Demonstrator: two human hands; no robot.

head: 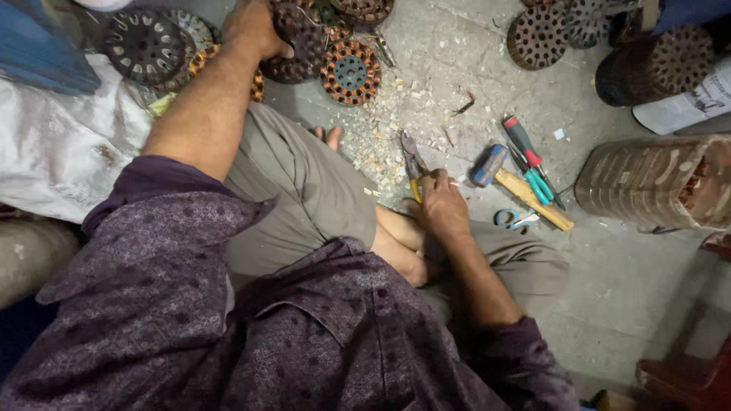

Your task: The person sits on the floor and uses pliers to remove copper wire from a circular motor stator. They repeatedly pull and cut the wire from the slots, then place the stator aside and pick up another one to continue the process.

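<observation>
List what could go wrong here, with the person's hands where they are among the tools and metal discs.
1. The right hand grips yellow-handled pliers beside a bare foot; a slip could jab it.
2. The left hand rests on a dark round slotted metal disc in a loose pile; edges might cut the hand, or the pile could slide.
3. The wooden-handled hammer and red-handled screwdriver lie close by, easy to knock.

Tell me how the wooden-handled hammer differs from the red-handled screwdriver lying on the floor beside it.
The wooden-handled hammer has a thick pale handle and a heavy grey metal head; the red-handled screwdriver is slimmer, with a red and black grip and a thin shaft. The hammer's head points up-left, toward the right hand, while the screwdriver's shaft points down-right. Both lie flat on the dusty concrete floor, untouched, crossing near a pair of teal-handled pliers.
</observation>
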